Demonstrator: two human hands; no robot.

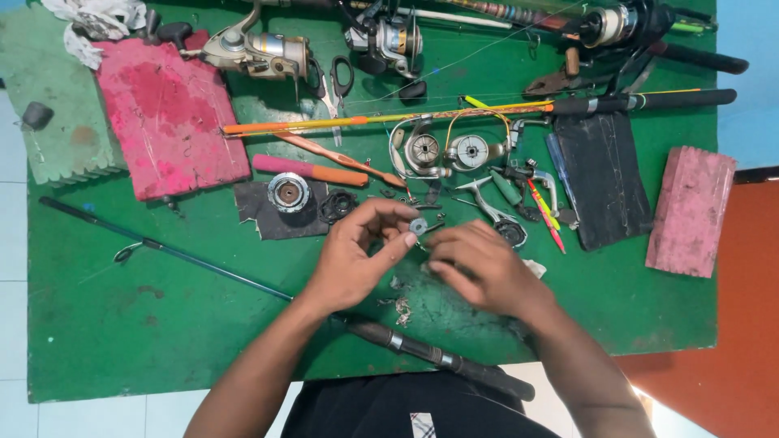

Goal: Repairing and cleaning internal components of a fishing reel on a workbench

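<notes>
Two hands meet over a small reel part above a green table.

The left hand pinches a small grey round reel part between thumb and fingertips, clamped at its left edge (it sits just above the table's middle). The right hand lies just beside it, fingers curled together; whether they touch the part I cannot tell. A dismantled reel body lies beyond on the green table, a dark rod passing under the left wrist.
</notes>
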